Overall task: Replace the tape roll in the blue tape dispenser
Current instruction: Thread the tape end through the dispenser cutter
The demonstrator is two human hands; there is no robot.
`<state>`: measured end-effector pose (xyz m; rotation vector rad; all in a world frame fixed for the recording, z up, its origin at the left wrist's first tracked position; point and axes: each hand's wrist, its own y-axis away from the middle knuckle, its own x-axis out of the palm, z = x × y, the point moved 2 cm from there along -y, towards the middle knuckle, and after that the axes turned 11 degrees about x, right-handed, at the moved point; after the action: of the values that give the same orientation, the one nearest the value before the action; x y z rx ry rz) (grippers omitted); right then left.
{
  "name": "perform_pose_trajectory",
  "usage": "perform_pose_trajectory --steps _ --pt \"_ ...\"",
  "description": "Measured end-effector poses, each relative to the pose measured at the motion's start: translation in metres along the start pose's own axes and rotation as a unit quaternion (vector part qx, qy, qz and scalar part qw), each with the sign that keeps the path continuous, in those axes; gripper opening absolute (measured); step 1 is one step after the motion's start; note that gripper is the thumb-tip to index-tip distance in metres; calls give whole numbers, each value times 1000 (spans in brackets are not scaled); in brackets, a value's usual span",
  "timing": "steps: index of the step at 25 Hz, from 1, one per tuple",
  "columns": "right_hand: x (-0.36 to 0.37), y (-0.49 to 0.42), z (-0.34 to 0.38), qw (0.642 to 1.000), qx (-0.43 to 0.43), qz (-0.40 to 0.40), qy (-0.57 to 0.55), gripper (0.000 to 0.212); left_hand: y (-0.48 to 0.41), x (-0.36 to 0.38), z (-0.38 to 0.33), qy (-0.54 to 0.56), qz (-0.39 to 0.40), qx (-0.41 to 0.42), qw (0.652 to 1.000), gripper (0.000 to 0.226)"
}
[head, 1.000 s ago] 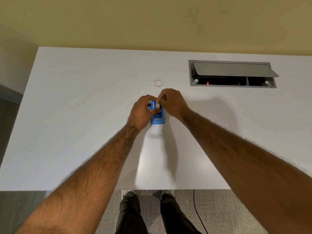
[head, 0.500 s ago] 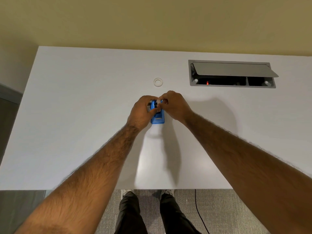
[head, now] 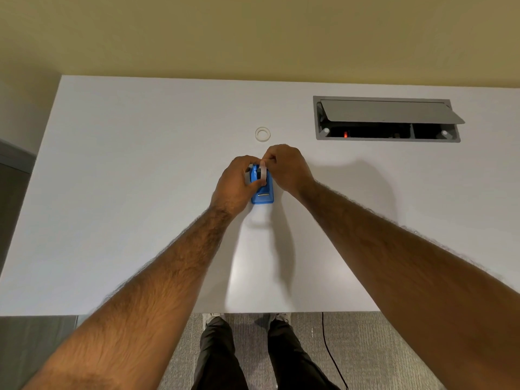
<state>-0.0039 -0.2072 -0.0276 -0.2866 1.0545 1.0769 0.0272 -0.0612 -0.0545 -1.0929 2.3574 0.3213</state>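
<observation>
Nearest the viewer, both bare forearms reached out over the white table [head: 112, 192] and met at the blue tape dispenser [head: 263, 194], which lay on the tabletop between the two hands with its cutter end pointing back toward the person. The left hand [head: 235, 183] was curled round the dispenser's left side, its thumb laid across the body, bracing it. The right hand [head: 287, 169] came in from the other side with its fingertips closed in a pinch on the white tape roll [head: 263, 174], which stood on edge in the dispenser's well; whether the roll was fully seated on its hub could not be told. This looked like the seating step, with the roll being pressed or turned into place. The next move probably called for a firm hold on the body while the roll settled, then drawing the free end toward the cutter. Just beyond the hands lay a small pale ring [head: 262, 134], perhaps the spent core. Farther off, past the right hand, an open cable hatch [head: 391, 111] was set in the table.
</observation>
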Motion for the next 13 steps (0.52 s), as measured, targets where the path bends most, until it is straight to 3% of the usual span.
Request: perform_pose_trajectory --steps 8,13 --pt "-2 16 -5 999 -19 50 -10 23 -3 -3 7 -18 8 3 1000 35" --pt "1 16 -6 999 -15 37 9 24 -6 -4 7 -10 8 7 1000 35"
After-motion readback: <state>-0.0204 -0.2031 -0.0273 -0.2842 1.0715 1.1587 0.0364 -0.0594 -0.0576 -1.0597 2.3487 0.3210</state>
